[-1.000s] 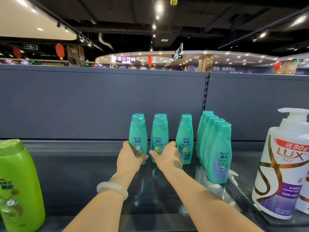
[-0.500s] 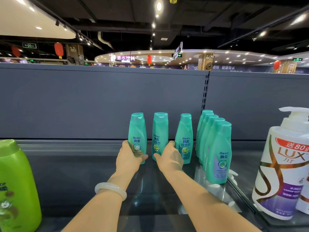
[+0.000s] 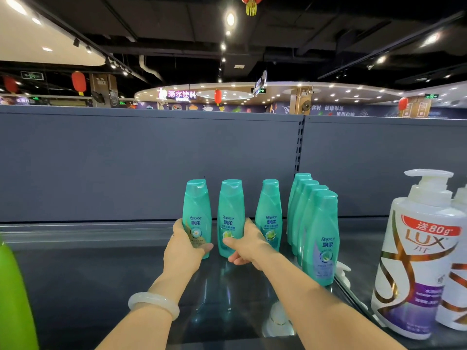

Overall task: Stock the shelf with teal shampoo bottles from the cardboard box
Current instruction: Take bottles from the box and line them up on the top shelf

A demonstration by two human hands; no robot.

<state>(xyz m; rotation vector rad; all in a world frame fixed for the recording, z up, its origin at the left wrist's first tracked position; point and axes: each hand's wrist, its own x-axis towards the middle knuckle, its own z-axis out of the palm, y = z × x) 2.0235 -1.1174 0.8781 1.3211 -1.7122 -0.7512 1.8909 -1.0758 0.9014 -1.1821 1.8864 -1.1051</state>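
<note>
At nine o'clock, cut by the frame edge, stands a green bottle (image 3: 12,299) on the dark shelf (image 3: 88,274). Toward the centre, the left hand (image 3: 183,251), with a pale bangle (image 3: 153,304) on its wrist, grasps the leftmost teal bottle (image 3: 197,213) low on its body, thumb across the label. Just beside it, the right hand (image 3: 249,246) wraps the base of the second teal bottle (image 3: 228,210), thumb on its front. Both bottles stand upright near the grey back panel (image 3: 151,160). A third teal bottle (image 3: 269,210) stands alone at one o'clock of the right hand, then a tight front-to-back row of teal bottles (image 3: 319,236) at two o'clock. At three o'clock sit white pump bottles (image 3: 417,248).

The cardboard box is not in view. The step appears to be setting and squaring two bottles at the back of the shelf. The next move likely calls for letting go without tipping them, then reaching down for more stock.
</note>
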